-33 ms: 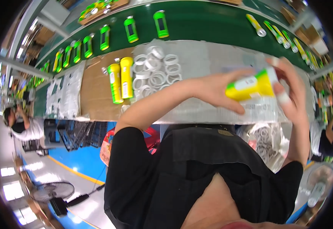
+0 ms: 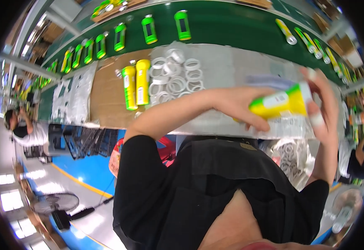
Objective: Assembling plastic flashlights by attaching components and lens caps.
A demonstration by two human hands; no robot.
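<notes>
Up over the near edge of the worktop (image 2: 232, 62), a yellow flashlight (image 2: 280, 104) with a green band lies nearly level, its long axis running left to right and its wide head toward the right hand (image 2: 323, 112). Both hands grip it: the left hand (image 2: 238, 106) wraps the barrel, the right hand cups the head. White rings (image 2: 175, 77) lie in a heap toward the far edge.
</notes>
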